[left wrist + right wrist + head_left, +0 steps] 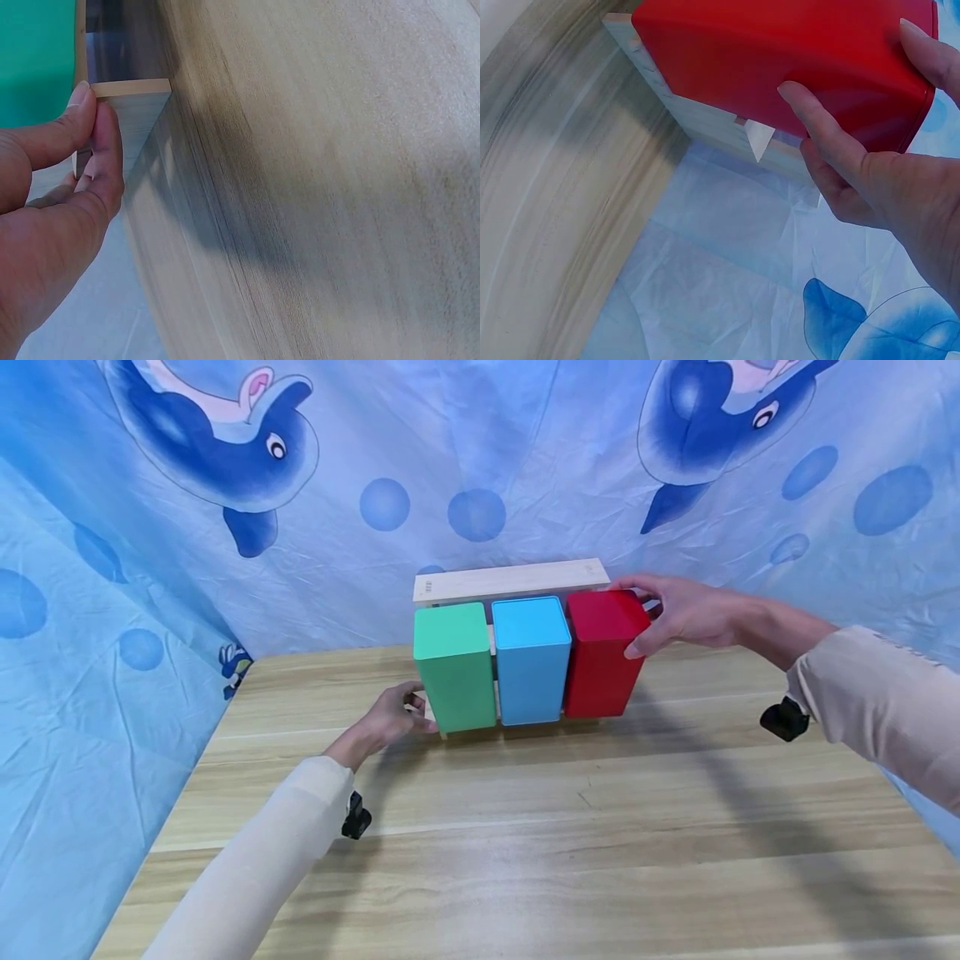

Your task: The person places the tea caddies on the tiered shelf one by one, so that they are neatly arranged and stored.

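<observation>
Three tall boxes stand side by side against a light wooden rack: a green box [456, 672], a blue box [531, 664] and a red box [603, 656]. Low beside the green box, my left hand [397, 714] pinches the end of a wooden board [135, 112] of the rack between thumb and fingers. On the other side, my right hand [686, 614] grips the red box near its top. The right wrist view shows those fingertips pressed on the red box's [780, 60] sides. The boxes hide most of the rack.
The rack's wide top board [510, 581] shows behind the boxes. Everything stands on a wood-grain table [495, 843], at its far edge. Close behind hangs a blue sheet [480, 460] printed with dolphins, which also covers the left side.
</observation>
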`<action>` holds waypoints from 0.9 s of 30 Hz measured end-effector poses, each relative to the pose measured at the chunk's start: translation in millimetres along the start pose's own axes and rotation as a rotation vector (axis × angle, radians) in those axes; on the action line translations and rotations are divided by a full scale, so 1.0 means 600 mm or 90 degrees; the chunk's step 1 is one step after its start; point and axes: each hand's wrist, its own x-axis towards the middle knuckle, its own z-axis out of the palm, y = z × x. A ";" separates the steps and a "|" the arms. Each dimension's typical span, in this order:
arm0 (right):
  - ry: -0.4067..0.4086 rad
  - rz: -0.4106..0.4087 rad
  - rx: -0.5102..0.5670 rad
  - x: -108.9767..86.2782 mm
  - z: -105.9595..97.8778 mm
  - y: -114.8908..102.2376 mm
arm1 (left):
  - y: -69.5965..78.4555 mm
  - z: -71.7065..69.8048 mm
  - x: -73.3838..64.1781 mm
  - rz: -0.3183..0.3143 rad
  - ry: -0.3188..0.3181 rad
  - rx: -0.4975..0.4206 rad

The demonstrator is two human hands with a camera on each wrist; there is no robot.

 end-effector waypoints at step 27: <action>0.034 0.005 -0.128 -0.021 0.008 -0.008 | 0.002 0.003 -0.019 0.028 -0.010 0.076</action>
